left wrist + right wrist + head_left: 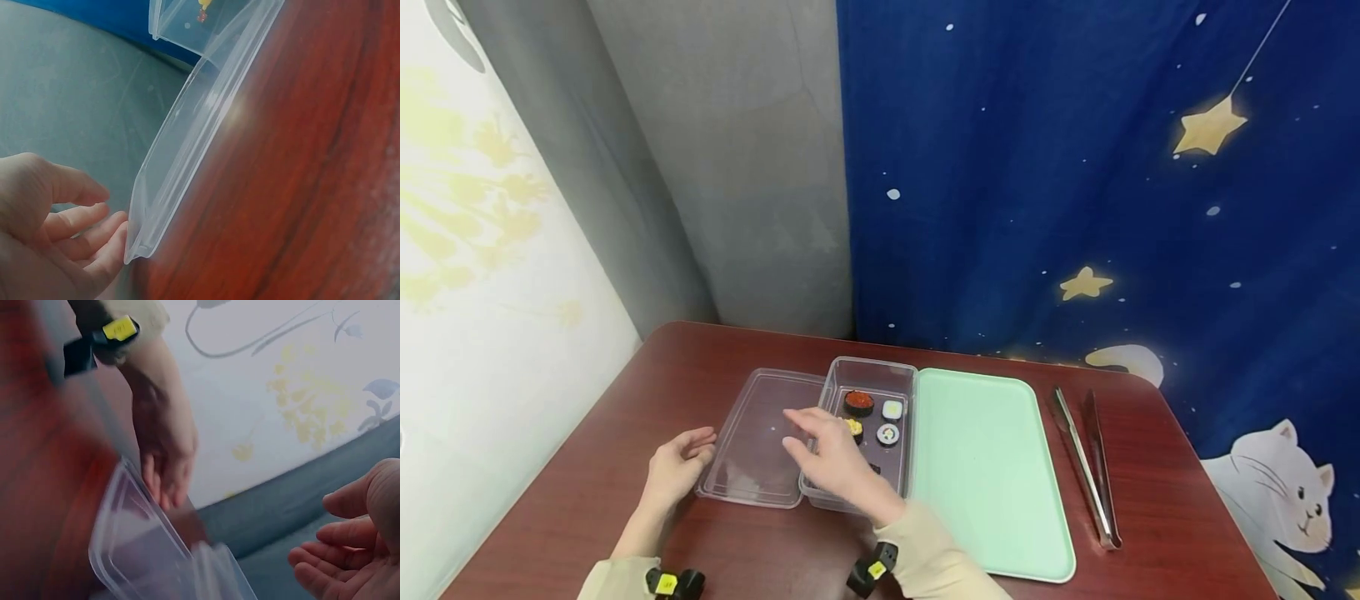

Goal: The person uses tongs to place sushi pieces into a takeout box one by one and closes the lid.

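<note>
A clear plastic lid lies flat on the table, left of a clear plastic container. Inside the container are several sushi pieces, among them one with red roe, one topped in yellow and a round roll. My left hand is at the lid's left edge, its fingers loosely bent with nothing gripped; in the left wrist view the fingertips meet or nearly meet the rim. Above the container's left side hovers my right hand, fingers apart and holding nothing. It hides part of the container's near left portion.
A pale green tray lies against the container's right side. Farther right, metal tongs rest on the dark red wooden table. Behind the table hang grey and blue curtains.
</note>
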Available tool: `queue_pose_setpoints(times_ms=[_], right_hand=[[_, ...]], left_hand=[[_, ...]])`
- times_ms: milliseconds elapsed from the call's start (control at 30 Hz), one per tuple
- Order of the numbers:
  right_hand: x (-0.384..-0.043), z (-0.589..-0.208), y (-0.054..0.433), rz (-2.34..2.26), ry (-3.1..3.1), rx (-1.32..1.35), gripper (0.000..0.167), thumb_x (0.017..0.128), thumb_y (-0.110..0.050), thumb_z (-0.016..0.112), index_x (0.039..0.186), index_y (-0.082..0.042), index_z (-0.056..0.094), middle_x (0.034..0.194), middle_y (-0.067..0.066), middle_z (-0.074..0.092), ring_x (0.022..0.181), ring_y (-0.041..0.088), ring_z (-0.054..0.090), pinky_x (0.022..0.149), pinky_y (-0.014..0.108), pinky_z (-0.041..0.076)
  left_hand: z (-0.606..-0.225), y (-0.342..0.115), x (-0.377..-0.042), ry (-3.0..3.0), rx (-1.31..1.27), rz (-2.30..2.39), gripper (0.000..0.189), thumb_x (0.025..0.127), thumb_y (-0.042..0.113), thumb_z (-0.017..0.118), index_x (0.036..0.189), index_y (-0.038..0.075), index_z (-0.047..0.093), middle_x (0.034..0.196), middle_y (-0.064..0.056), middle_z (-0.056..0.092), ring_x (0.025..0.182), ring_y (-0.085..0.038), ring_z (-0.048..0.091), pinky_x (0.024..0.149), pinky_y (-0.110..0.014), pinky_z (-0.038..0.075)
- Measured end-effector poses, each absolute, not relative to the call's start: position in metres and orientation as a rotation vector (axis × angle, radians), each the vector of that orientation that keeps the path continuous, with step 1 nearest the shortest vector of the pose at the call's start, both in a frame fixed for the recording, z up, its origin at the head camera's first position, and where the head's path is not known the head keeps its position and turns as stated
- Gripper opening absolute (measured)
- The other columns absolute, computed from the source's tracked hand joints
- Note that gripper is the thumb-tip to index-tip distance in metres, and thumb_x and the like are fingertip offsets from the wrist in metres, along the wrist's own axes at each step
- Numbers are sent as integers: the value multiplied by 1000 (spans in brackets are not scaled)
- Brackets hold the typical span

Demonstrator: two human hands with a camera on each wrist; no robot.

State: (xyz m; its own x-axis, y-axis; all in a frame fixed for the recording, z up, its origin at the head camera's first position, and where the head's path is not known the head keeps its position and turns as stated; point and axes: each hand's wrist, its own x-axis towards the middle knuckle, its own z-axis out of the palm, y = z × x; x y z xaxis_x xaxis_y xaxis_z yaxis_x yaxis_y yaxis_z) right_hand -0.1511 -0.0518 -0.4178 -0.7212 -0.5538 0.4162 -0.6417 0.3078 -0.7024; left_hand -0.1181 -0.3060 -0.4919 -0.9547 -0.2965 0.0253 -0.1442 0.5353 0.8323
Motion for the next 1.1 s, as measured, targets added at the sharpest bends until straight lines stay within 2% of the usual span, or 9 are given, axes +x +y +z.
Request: queue_pose_setpoints(times_ms=[133, 300, 400, 500, 567, 800, 1100], right_hand=[[-142, -422, -67, 1338, -2509, 1046, 40, 87, -11, 63, 124, 4, 57, 115, 13, 62, 99, 17, 60, 86, 22, 47], [-135, -424, -81, 1294, -2603, 932, 49, 87, -14, 63, 129, 8, 51, 127, 17, 56, 117, 25, 52, 98, 32, 42], [-131, -425, -88, 1328, -2708, 867, 54, 89, -17, 61, 133, 9, 46, 134, 20, 49, 125, 28, 45, 103, 34, 38], [-127, -428, -93, 1360, -2772, 826, 58, 89, -19, 61, 135, 10, 42, 139, 22, 43, 130, 29, 39, 105, 35, 34], [-124, -430, -96, 1371, -2794, 800, 60, 88, -19, 62, 135, 11, 41, 141, 23, 40, 131, 29, 37, 106, 35, 33], [-120, -433, -98, 1355, -2789, 805, 63, 88, -19, 62, 136, 13, 38, 143, 27, 35, 133, 31, 33, 106, 35, 33], [-121, -430, -104, 1289, -2896, 702, 64, 88, -25, 63, 137, 9, 39, 144, 23, 35, 131, 29, 37, 104, 32, 35]], left_hand=[[-492, -305, -120, -2616, 370, -1320, 35, 84, 1, 59, 118, -7, 59, 109, -21, 66, 81, 7, 59, 66, -5, 42], [-494, -305, -126, -2642, 318, -1144, 31, 79, -1, 60, 109, -8, 64, 93, -19, 70, 72, -9, 65, 61, -10, 43], [-492, -307, -128, -2678, 280, -1062, 28, 78, -2, 61, 105, -10, 64, 84, -16, 70, 67, -15, 66, 64, -23, 49], [-491, -311, -128, -2700, 246, -1005, 26, 76, -3, 58, 101, -10, 65, 77, -13, 70, 63, -15, 64, 68, -37, 51], [-491, -313, -127, -2689, 239, -979, 25, 75, -4, 55, 97, -9, 66, 73, -11, 69, 60, -13, 63, 67, -41, 50], [-491, -312, -127, -2701, 240, -957, 20, 75, -1, 59, 91, -9, 67, 68, -8, 67, 56, -12, 58, 55, -30, 46], [-485, -310, -125, -2800, 335, -936, 16, 76, 5, 59, 88, -4, 67, 69, -8, 66, 62, -21, 58, 52, -34, 44]])
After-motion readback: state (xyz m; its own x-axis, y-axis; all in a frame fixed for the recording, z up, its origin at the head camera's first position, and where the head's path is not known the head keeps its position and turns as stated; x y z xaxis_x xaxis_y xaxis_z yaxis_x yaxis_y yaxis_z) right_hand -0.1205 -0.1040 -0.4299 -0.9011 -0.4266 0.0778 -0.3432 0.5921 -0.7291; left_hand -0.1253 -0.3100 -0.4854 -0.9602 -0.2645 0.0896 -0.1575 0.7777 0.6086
